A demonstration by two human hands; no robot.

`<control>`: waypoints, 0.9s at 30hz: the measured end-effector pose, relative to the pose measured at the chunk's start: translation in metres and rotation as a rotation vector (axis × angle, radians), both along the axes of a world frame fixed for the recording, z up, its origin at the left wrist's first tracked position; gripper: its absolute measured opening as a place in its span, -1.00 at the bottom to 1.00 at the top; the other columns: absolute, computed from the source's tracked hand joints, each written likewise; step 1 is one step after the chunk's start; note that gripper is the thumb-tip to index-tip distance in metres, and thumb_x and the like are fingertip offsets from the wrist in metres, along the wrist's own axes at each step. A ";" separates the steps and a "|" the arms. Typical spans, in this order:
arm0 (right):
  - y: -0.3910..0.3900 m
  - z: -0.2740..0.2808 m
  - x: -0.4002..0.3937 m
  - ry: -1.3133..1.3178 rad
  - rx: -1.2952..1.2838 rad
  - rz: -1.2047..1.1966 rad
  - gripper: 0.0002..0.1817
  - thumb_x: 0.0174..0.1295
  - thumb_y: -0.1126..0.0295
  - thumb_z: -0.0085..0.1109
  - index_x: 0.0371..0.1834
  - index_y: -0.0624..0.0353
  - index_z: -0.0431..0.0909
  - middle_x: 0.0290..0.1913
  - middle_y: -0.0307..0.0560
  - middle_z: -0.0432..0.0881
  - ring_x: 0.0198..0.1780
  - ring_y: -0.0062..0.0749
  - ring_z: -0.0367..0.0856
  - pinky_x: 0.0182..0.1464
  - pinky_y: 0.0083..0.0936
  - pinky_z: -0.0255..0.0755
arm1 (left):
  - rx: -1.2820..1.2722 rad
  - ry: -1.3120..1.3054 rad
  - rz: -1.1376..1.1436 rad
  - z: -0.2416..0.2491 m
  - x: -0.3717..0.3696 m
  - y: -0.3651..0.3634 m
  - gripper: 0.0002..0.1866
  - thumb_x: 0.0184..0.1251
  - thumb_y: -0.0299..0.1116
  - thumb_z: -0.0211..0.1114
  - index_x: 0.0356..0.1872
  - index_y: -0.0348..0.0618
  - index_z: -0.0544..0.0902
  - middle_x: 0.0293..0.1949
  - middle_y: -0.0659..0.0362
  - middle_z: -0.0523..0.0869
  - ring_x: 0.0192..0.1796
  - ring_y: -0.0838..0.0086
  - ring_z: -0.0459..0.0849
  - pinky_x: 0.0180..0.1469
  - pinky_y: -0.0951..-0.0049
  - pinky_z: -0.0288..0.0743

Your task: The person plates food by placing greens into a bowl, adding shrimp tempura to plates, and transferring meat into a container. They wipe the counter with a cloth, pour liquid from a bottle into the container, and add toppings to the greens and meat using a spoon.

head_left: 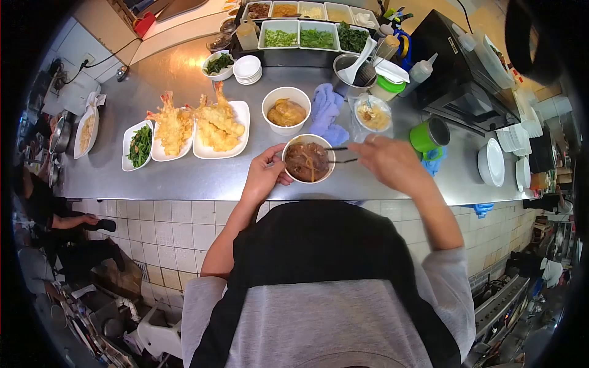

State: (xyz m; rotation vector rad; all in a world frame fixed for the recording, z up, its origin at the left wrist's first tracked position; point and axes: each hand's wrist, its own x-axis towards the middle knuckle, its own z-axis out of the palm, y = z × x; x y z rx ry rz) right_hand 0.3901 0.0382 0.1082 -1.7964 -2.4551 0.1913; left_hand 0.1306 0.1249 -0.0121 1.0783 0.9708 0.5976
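My left hand (pixel 268 172) is wrapped round the left side of a white bowl (pixel 308 159) of brown meat and onions near the counter's front edge. From the right, my right hand (pixel 389 162), slightly blurred, grips dark tongs (pixel 345 154) whose tips reach the bowl's right side. Just behind stands another white bowl (pixel 286 110) with a yellowish-brown food in it. A crumpled blue cloth (pixel 328 110) lies to the right of that bowl.
Plates of fried shrimp (pixel 221 126) and greens (pixel 140 147) stand on the left of the steel counter (pixel 184 187). Topping trays (pixel 299 35) line the back. At right are a green cup (pixel 426 136), a black microwave (pixel 469 80) and white bowls (pixel 491 162). A co-worker's arm (pixel 73 221) shows far left.
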 end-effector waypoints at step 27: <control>0.189 -0.039 0.129 0.088 0.390 -0.276 -0.75 0.22 0.33 0.02 -0.12 -0.04 0.68 -0.17 0.03 0.66 -0.11 -0.02 0.65 -0.08 -0.14 0.51 | 0.014 0.071 0.188 0.005 -0.021 -0.007 -0.55 0.23 -0.62 0.05 0.19 -0.30 0.48 -0.48 0.21 0.52 -0.54 0.46 0.67 -0.48 0.55 0.60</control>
